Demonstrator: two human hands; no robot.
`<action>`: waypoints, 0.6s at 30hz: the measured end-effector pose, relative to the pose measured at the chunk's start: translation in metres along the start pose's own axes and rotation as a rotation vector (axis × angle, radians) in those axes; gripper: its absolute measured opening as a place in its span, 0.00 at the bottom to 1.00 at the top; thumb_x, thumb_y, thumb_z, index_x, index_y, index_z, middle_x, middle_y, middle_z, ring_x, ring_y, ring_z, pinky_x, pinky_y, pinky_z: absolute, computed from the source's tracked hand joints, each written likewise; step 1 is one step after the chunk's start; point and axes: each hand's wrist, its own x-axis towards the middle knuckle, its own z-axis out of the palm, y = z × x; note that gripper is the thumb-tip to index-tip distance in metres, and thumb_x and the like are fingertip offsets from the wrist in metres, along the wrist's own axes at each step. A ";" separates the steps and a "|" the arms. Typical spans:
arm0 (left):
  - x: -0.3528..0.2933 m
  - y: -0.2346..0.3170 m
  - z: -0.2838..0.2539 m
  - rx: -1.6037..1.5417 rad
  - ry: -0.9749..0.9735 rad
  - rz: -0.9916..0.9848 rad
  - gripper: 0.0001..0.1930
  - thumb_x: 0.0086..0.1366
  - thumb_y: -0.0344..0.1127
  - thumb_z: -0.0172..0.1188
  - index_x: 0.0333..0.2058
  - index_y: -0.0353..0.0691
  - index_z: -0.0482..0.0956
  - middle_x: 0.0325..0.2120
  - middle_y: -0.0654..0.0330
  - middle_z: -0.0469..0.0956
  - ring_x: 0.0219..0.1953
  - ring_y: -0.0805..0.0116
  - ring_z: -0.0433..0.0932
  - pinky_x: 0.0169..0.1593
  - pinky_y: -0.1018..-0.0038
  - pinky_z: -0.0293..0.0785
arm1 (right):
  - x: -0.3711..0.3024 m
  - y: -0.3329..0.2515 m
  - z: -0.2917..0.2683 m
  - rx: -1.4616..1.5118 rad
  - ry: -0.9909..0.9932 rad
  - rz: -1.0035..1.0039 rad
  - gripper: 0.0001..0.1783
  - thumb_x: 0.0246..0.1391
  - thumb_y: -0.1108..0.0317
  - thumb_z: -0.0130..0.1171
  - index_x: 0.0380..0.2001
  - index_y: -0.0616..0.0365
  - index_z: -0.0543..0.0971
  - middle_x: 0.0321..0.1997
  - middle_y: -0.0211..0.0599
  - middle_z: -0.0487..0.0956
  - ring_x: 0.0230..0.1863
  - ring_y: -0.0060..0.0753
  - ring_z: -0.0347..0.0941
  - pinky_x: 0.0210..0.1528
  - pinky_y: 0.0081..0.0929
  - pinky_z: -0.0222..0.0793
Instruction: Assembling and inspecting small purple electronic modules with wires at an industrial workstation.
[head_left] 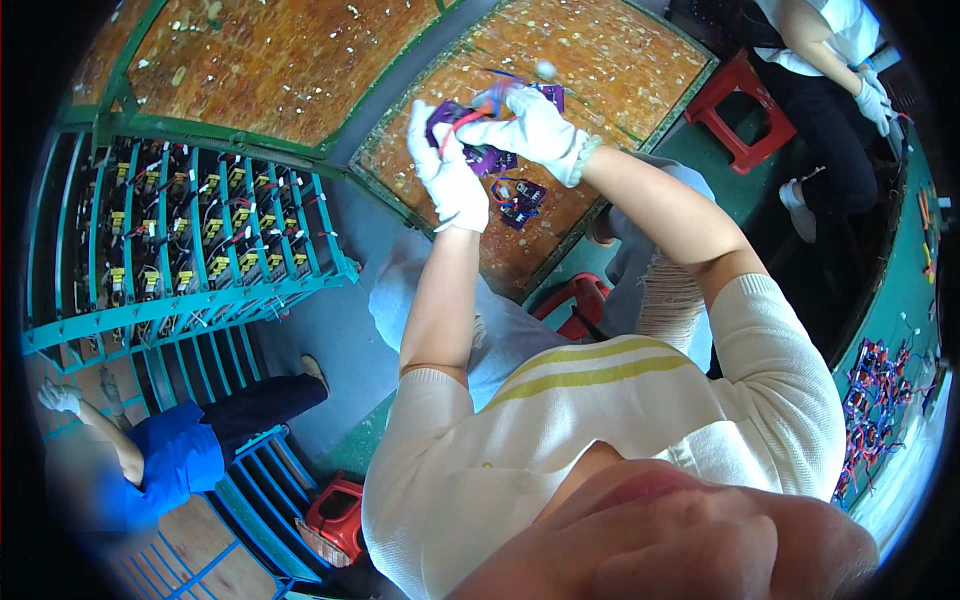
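Both my hands wear white gloves and meet over the wooden tabletop. In my left hand is a purple circuit board, gripped between thumb and fingers. A red wire curves off this board past the left thumb. My right hand is closed at the board's right side, on red and blue wires; its fingertips are smeared by motion. Just below the hands lie another purple board and a wired purple board. One more purple board shows partly behind the right hand.
A green rack filled with wired parts stands at left. Red stools are on the floor. One person in blue is at lower left, another with gloved hands at upper right. Bundled wired parts lie on the right-hand green bench.
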 end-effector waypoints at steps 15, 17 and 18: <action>0.016 0.028 -0.003 -0.182 -0.464 -0.585 0.32 0.60 0.65 0.33 0.21 0.38 0.68 0.09 0.60 0.68 0.11 0.67 0.69 0.18 0.72 0.69 | 0.002 -0.004 -0.028 1.294 -0.355 0.105 0.29 0.59 0.53 0.39 0.57 0.62 0.58 0.23 0.24 0.70 0.22 0.14 0.65 0.30 0.20 0.63; 0.014 0.033 -0.013 -0.193 -0.800 -0.485 0.21 0.65 0.48 0.41 0.23 0.36 0.69 0.11 0.59 0.70 0.14 0.66 0.73 0.19 0.74 0.70 | -0.003 -0.011 -0.027 0.779 -0.270 -0.142 0.23 0.59 0.69 0.40 0.57 0.62 0.58 0.44 0.35 0.74 0.35 0.16 0.69 0.34 0.12 0.67; 0.014 0.031 -0.014 -0.136 -0.931 -0.458 0.16 0.65 0.41 0.43 0.24 0.36 0.69 0.13 0.59 0.71 0.15 0.66 0.74 0.20 0.75 0.71 | 0.000 -0.009 -0.026 0.776 -0.269 -0.143 0.23 0.59 0.69 0.40 0.57 0.62 0.58 0.44 0.35 0.74 0.35 0.16 0.69 0.34 0.12 0.67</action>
